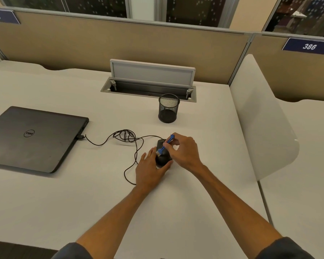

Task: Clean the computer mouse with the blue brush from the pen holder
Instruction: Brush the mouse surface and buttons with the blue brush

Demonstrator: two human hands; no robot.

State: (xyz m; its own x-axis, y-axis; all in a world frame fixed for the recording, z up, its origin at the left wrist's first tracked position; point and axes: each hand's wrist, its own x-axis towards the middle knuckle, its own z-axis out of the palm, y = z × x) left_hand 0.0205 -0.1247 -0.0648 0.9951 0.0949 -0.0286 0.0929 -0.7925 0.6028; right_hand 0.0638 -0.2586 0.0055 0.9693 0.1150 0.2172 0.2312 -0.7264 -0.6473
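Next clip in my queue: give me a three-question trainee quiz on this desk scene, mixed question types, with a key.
1. True or false: the laptop is open.
2. Which hand holds the blue brush? A) left B) right C) neither
3. Fill in: the mesh pen holder looks ____ of pens.

Key:
1. False. Its lid is closed, and the mouse cable is plugged into its side.
2. B. The right hand pinches the brush handle, bristle end down on the mouse, while the left hand steadies the mouse on the desk.
3. Empty.
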